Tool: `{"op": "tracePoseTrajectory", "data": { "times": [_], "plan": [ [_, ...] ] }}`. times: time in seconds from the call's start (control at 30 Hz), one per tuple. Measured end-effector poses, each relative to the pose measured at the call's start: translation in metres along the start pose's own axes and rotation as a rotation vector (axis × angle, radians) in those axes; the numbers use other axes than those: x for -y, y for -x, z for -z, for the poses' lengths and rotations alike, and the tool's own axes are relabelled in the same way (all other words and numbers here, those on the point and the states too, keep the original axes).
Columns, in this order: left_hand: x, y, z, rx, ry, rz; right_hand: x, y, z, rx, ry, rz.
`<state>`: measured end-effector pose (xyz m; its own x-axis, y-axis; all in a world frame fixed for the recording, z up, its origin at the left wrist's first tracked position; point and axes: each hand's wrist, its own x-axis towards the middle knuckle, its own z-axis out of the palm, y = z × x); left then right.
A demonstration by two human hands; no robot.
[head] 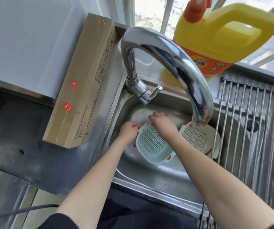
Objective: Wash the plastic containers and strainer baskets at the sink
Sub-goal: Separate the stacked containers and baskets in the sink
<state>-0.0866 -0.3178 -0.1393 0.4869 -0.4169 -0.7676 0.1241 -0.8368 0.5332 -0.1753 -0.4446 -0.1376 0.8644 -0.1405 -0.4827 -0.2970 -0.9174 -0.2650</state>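
Head view: both hands (129, 129) apparently grip blue strainer basket (152, 144).

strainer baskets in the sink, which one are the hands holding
The pale blue plastic strainer basket, gripped by the left hand and right hand; the white strainer basket lies untouched beside it.

The steel counter (53, 164) carries a long cardboard box (81, 83) at frame left. Its sink (157, 177) holds a blue strainer basket (152, 144) and a white strainer basket (199, 138).

Faucet (174, 63) arches over the sink (149, 177) — baskets (152, 142) crowd the basin; near side open.
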Motion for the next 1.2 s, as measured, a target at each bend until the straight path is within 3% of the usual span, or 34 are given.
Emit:
{"op": "tracePoseTrajectory", "data": {
  "times": [0.13,0.33,0.63,0.83,1.0,1.13,1.2],
  "plan": [
    [0.003,-0.005,0.0,-0.014,0.079,-0.006,0.003,0.011,0.004,-0.098,0.084,0.161],
    [-0.004,0.013,0.014,0.14,0.045,-0.136,0.0,0.048,-0.002,-0.136,0.03,0.111],
    [0.003,0.033,0.022,0.176,-0.03,-0.219,0.025,0.077,-0.021,-0.317,-0.113,0.083],
    [-0.002,0.043,0.031,0.197,-0.222,-0.315,0.032,0.084,-0.017,-0.319,-0.005,0.146],
    [-0.007,0.057,0.023,0.052,-0.452,-0.395,0.036,0.086,-0.021,-0.441,0.117,0.177],
    [-0.006,0.06,0.024,-0.062,-0.408,-0.376,0.04,0.085,-0.014,-0.676,0.167,0.136],
    [-0.003,0.057,0.032,-0.132,-0.363,-0.35,0.04,0.091,-0.008,-0.679,0.169,0.133]
  ]
}}
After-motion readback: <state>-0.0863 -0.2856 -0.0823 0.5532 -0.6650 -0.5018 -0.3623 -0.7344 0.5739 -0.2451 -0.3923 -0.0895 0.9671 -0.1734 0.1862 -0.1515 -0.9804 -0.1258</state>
